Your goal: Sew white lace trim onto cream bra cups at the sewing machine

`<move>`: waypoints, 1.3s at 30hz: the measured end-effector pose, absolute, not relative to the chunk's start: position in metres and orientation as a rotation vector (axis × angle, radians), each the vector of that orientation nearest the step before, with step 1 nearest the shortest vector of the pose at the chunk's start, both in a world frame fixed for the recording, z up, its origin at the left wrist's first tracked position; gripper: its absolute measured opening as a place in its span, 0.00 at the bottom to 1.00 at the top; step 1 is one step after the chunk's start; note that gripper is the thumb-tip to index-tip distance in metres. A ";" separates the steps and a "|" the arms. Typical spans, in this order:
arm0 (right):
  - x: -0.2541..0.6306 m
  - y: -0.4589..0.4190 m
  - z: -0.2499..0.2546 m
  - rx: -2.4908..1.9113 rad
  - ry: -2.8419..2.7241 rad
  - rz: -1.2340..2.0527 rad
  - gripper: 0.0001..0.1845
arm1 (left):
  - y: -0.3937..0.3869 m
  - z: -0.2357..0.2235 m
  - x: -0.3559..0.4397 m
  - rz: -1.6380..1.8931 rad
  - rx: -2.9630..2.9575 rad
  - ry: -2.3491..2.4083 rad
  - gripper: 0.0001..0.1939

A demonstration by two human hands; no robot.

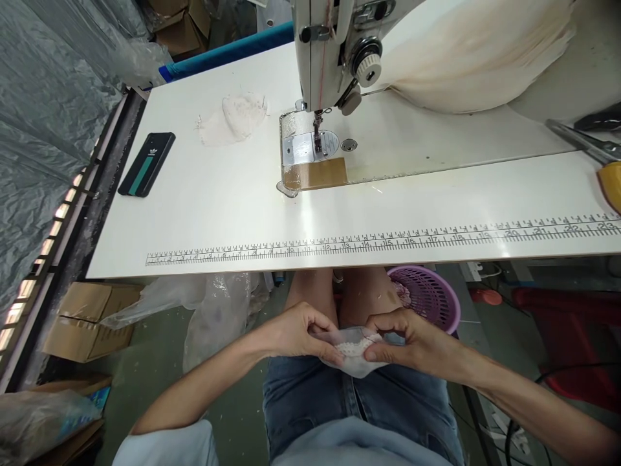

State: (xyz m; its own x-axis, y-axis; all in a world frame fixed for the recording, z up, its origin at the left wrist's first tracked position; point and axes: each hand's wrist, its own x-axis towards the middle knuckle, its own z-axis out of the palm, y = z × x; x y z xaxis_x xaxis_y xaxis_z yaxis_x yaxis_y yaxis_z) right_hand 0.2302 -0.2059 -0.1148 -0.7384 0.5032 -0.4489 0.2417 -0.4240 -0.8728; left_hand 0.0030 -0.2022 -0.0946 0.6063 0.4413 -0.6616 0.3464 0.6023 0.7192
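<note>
Over my lap I hold a small piece of sheer white fabric (358, 369) with a strip of white lace (353, 347) across it. My left hand (308, 333) pinches its left end between thumb and fingers. At the other end, the thumb and fingers of my right hand (405, 336) grip the same piece. Both hands are below the front edge of the white sewing table (233, 207). Beyond them stands the sewing machine (323, 58), its needle and presser foot over the metal plate. Another sheer pale piece of fabric (235, 118) lies left of the machine.
A black phone (147, 164) lies at the table's left. A stack of cream fabric (480, 58) sits right of the machine, with yellow-handled scissors (609, 178) at the right edge. Below are a purple basket (439, 298), a cardboard box (87, 320) and clear plastic bags (216, 317).
</note>
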 end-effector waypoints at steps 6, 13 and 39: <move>0.230 -0.206 -0.111 -1.103 -1.653 2.220 0.16 | -0.204 -0.095 0.013 0.139 1.026 0.962 0.15; 0.230 -0.207 -0.111 -1.049 -1.658 2.232 0.19 | -0.208 -0.100 0.014 0.112 1.002 1.028 0.17; 0.238 -0.213 -0.112 -1.147 -1.836 1.985 0.20 | -0.209 -0.098 0.013 0.092 1.111 1.078 0.15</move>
